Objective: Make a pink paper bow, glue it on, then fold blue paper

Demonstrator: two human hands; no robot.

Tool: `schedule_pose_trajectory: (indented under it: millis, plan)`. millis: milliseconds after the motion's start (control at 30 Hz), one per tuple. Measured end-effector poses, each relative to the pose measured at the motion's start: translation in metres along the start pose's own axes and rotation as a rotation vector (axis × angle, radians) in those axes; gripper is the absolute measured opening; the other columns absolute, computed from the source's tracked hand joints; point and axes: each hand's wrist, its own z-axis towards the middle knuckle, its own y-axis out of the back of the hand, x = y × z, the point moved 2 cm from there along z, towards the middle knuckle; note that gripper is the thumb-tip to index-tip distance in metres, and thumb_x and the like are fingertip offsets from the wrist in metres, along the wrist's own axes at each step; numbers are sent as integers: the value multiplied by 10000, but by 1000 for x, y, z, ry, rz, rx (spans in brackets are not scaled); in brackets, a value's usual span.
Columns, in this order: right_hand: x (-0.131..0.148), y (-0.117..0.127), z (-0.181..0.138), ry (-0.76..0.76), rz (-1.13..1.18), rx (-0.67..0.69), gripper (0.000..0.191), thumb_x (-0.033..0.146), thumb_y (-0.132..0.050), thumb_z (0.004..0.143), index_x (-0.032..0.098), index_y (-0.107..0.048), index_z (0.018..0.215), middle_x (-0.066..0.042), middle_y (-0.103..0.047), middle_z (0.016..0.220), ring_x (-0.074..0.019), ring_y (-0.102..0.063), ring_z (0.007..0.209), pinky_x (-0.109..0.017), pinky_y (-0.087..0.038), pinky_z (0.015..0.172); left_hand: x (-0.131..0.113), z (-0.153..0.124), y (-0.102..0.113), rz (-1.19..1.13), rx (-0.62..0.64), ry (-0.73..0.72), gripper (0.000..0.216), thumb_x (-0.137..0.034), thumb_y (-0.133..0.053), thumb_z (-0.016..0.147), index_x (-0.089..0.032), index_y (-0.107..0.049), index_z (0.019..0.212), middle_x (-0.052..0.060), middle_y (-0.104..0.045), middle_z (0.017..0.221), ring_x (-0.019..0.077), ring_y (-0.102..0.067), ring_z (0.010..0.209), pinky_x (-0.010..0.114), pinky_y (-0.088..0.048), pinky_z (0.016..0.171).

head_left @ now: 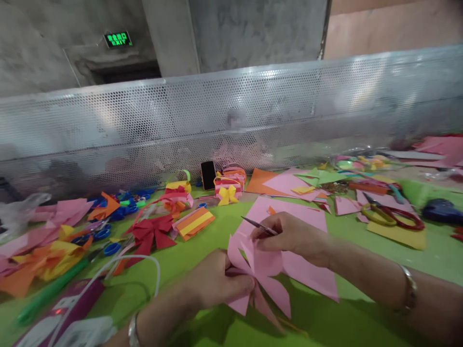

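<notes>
Left hand pinches pink bow; right hand grips pointed tool, touching loop beside left hand; bow likely light, easily creased; best held centrally.

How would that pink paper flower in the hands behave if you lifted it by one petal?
The pink paper flower is likely light, since its petals look like thin sheets. It may flop a little, as its lower petals splay outward beside the left hand. Pressing could crease it, because nothing visible stiffens the petals.
</notes>
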Motion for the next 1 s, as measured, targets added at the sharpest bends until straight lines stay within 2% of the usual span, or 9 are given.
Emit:
schedule_pose_trajectory:
  millis: [200, 267, 333, 400, 467, 567, 667, 833, 1000]
  plan:
    - [-6, 5, 6, -141, 281, -133, 120, 64, -673, 518, 141, -613, 588, 53, -509, 488, -50, -357, 454, -200, -214, 437, 8, 9, 18, -601, -59, 225, 434, -575, -615, 680, -143, -652, 697, 23, -602, 550, 107, -521, 451, 203, -392, 442]
    - [-8, 6, 9, -162, 389, -171, 124, 86, -660, 525, 145, -577, 596, 54, -506, 495, -42, -337, 430, -189, -195, 416, 10, 15, 24, -761, -69, 221, 381, -503, -557, 770, -136, -632, 703, -2, -537, 471, 71, -442, 363, 165, -319, 371]
    - [-8, 5, 11, -157, 489, -216, 119, 135, -630, 567, 156, -515, 589, 61, -485, 499, -32, -293, 408, -179, -175, 398, 10, 18, 27, -844, -192, 145, 231, -308, -514, 840, -131, -611, 727, -18, -507, 466, 43, -392, 344, 131, -250, 346]
    - [-9, 3, 14, -156, 587, -272, 147, 166, -581, 613, 171, -439, 575, 61, -472, 501, -27, -260, 394, -171, -167, 385, 12, 19, 29, -780, -408, 99, 103, -109, -510, 815, -131, -596, 764, -17, -540, 521, 37, -409, 373, 124, -257, 357]
    - [-10, 0, 15, -170, 656, -329, 173, 166, -545, 643, 182, -388, 573, 60, -461, 496, -26, -272, 388, -158, -192, 384, 14, 17, 25, -591, -523, 100, 151, -13, -565, 743, -122, -608, 837, 25, -630, 672, 55, -501, 476, 142, -349, 421]
    - [-14, -9, 14, -210, 706, -393, 174, 159, -529, 667, 188, -378, 585, 70, -435, 471, -32, -322, 385, -151, -250, 398, 17, 15, 12, -360, -352, 42, 308, -120, -749, 629, -108, -646, 918, 103, -677, 919, 121, -593, 668, 214, -457, 568]
    - [-21, -24, 11, -251, 705, -395, 136, 191, -558, 672, 189, -433, 618, 71, -442, 450, -56, -366, 387, -173, -289, 407, 18, 13, 0, -394, -227, -101, 469, -328, -824, 536, -132, -674, 935, 106, -688, 953, 184, -611, 789, 277, -480, 695]
    - [-28, -41, 5, -177, 651, -278, 208, 184, -666, 587, 178, -459, 608, 80, -445, 448, -48, -367, 422, -172, -244, 417, 15, 13, -1, -579, -411, -152, 357, -388, -774, 595, -146, -693, 844, 85, -712, 857, 219, -629, 817, 331, -486, 769]
    - [-31, -44, 6, -108, 500, -79, 249, 283, -689, 624, 179, -463, 624, 94, -383, 432, -39, -265, 394, -208, -148, 410, 20, 15, 6, -543, -490, -88, 266, -323, -759, 587, -165, -693, 790, 55, -714, 811, 210, -637, 788, 331, -488, 792]
